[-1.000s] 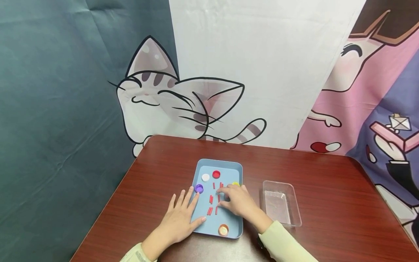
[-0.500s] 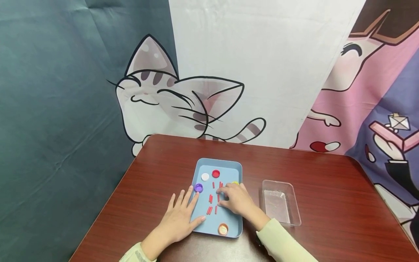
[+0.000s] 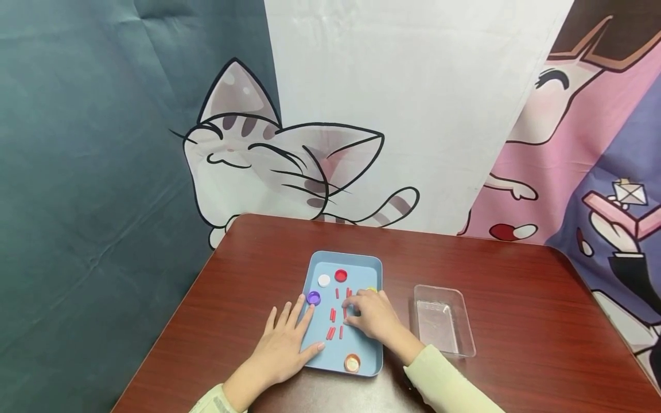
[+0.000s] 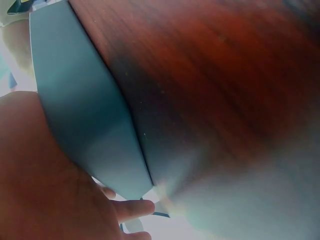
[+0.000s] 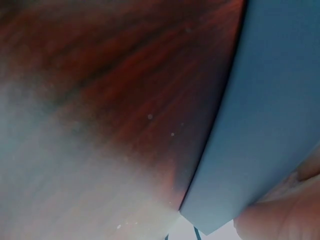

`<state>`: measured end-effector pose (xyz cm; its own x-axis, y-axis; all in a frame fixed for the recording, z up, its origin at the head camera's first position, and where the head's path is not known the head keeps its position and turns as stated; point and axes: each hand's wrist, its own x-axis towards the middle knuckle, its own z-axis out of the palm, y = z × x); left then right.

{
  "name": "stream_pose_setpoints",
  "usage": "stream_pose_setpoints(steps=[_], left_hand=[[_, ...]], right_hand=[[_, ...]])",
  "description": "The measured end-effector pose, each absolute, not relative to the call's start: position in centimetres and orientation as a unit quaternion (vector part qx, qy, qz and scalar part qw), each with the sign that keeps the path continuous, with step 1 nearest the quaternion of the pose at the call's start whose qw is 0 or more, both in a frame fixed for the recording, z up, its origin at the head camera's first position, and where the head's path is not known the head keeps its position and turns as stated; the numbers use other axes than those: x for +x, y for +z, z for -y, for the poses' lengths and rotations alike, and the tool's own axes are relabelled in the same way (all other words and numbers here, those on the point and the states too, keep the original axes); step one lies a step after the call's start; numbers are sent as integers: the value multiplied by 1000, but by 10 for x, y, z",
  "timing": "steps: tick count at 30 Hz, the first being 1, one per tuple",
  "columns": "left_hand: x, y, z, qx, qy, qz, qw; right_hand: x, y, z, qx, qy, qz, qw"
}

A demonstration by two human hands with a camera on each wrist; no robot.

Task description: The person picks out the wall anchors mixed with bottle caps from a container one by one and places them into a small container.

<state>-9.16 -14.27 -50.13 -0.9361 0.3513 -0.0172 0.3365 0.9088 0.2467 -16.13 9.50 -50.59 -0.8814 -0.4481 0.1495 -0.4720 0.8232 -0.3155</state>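
Observation:
A light blue tray (image 3: pixel 327 358) holds several short red sticks, some paired, such as the stick pair (image 3: pixel 330 333). My right hand (image 3: pixel 376 314) reaches over the tray's right edge. Its thumb and forefinger are bent at the two ends of one upright red stick (image 3: pixel 345 313), pinching it lengthwise close over the tray floor. My left hand (image 3: pixel 283 346) lies spread across the tray's left edge, fingers straight, fingertips near a purple cap (image 3: pixel 313 297). In both wrist views the hand shows beside the tray's outer wall; the sticks are hidden there.
Also in the tray are a white cap (image 3: pixel 323 280), a red cap (image 3: pixel 341 276), a partly covered yellow cap (image 3: pixel 371 289) and an orange cap (image 3: pixel 352 362). A clear plastic box (image 3: pixel 444 321) stands to the right on the brown table (image 3: pixel 248 269). Printed cloth hangs behind.
The right thumb and forefinger have drawn slightly closer together over the red stick. The left hand, the tray and the box stay where they were.

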Motion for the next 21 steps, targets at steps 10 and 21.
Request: stream_pose_setpoints(steps=[10, 21], left_hand=[[-92, -502, 143, 180, 116, -977, 23], [-90, -503, 143, 177, 129, -975, 31]], right_hand=[[-161, -505, -91, 234, 163, 957, 49], [-161, -505, -96, 242, 223, 942, 64]])
